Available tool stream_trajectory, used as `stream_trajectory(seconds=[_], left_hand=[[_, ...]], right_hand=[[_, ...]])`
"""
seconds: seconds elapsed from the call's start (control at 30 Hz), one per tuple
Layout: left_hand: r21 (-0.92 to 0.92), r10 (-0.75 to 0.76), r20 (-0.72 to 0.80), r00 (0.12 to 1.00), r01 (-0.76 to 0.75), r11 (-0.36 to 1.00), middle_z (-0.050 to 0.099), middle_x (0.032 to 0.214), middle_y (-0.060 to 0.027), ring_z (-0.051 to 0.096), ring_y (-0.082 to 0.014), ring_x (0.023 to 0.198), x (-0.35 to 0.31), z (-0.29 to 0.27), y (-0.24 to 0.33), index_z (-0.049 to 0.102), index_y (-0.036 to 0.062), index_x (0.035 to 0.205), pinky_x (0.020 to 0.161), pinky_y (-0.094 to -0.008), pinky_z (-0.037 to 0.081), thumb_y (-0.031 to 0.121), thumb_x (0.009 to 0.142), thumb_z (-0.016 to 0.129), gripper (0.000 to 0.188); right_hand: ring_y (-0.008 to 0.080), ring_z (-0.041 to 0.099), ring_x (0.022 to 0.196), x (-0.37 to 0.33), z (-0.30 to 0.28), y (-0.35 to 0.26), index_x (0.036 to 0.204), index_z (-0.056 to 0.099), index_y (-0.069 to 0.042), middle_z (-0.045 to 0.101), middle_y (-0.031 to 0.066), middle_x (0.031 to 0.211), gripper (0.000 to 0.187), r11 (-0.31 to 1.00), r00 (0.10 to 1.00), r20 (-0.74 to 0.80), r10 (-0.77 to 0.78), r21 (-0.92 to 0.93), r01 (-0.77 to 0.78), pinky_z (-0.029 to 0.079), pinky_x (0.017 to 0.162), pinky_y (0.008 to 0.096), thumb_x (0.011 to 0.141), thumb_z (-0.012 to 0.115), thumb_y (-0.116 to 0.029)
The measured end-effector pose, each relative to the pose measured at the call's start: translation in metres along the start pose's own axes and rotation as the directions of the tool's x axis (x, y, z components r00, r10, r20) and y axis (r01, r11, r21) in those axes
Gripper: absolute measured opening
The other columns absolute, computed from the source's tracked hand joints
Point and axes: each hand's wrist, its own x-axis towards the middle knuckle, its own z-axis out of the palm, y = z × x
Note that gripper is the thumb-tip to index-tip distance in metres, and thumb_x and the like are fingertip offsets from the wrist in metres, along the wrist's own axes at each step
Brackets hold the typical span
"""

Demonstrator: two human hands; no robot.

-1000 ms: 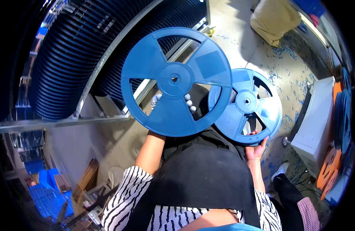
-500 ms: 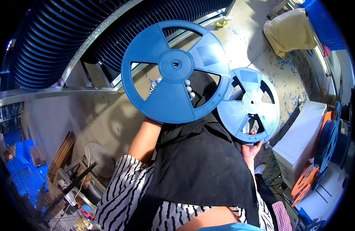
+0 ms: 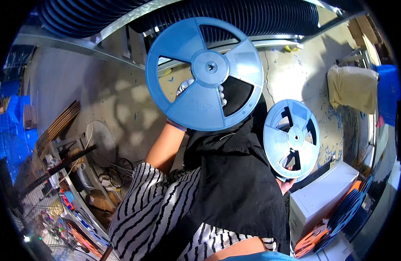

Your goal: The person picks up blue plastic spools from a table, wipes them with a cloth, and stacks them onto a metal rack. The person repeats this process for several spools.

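A large blue reel [image 3: 181, 108] with three wedge-shaped openings is held up in front of me, its flat face toward my view. Behind it my left hand [image 3: 184, 86], in a pale glove, grips it; the gloved fingers show through the openings, while the palm is hidden. To the right, a smaller light-blue reel [image 3: 276, 147] is tilted, its face turned partly aside. Closed on its lower edge is my right hand [image 3: 286, 185], bare, with a fingertip visible through the lower opening. The two reels are apart. A black apron [image 3: 239, 187] hangs between my arms.
Black corrugated tubing [image 3: 235, 19] lies along a metal frame [image 3: 70, 48] at the far side. On the right stand a white cabinet [image 3: 324, 191] and several blue and orange reels [image 3: 346, 209]. Wooden slats [image 3: 59, 124] and cluttered gear are at left; beige cloth [image 3: 352, 87] hangs far right.
The smaller reel has moved down and away from the large reel, which it met before; it is now more tilted. The whole view has shifted, with the cabinet nearer my right hand.
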Motion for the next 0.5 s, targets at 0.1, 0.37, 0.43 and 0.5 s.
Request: stream_trajectory(seconds=[0.1, 0.37, 0.43, 0.5], left_hand=[[-0.026, -0.021, -0.062, 0.998, 0.02, 0.999, 0.057, 0.113, -0.0238, 0.06, -0.0345, 0.1, -0.04, -0.01, 0.014, 0.046, -0.0059, 0.127, 0.094, -0.0476, 0.048, 0.04, 0.084, 0.057, 0.064], [0.113, 0.203, -0.297, 0.933, -0.177, 0.978, 0.06, 0.106, -0.0207, 0.062, -0.0359, 0.096, -0.106, -0.05, 0.037, 0.05, -0.0062, 0.121, 0.09, -0.0463, 0.051, 0.03, 0.082, 0.056, 0.053], [0.008, 0.148, -0.226, 0.963, -0.15, 0.989, 0.06, 0.107, -0.0202, 0.062, -0.0345, 0.096, -0.11, -0.051, 0.04, 0.05, -0.0062, 0.121, 0.089, -0.0454, 0.051, 0.028, 0.085, 0.054, 0.05], [0.06, 0.196, -0.208, 0.958, -0.187, 0.98, 0.061, 0.106, -0.0192, 0.063, -0.0334, 0.095, -0.113, -0.059, 0.04, 0.05, -0.0052, 0.122, 0.087, -0.0442, 0.053, 0.026, 0.086, 0.053, 0.048]], right_hand=[[0.0222, 0.057, 0.103, 0.004, 0.002, -0.005, 0.117, 0.057, -0.002, 0.063, 0.0089, 0.109, 0.051, 0.995, 0.987, -0.156, -0.037, -0.097, 0.022, 0.038, 0.101, 0.0427, 0.092, 0.047, -0.045], [0.0207, 0.059, 0.101, 0.0, 0.006, -0.012, 0.115, 0.059, -0.004, 0.065, 0.0063, 0.106, 0.05, 0.997, 0.999, -0.022, 0.031, -0.074, -0.033, 0.038, 0.102, 0.0419, 0.087, 0.057, -0.045], [0.0208, 0.058, 0.103, 0.007, 0.003, -0.015, 0.118, 0.058, -0.004, 0.065, 0.0061, 0.109, 0.053, 0.992, 0.999, -0.037, 0.025, -0.126, -0.029, 0.037, 0.102, 0.0423, 0.087, 0.056, -0.047], [0.0208, 0.058, 0.105, 0.009, 0.005, -0.014, 0.118, 0.057, -0.004, 0.064, 0.0061, 0.111, 0.054, 0.995, 0.998, -0.065, 0.026, -0.093, -0.032, 0.037, 0.103, 0.0429, 0.087, 0.055, -0.047]])
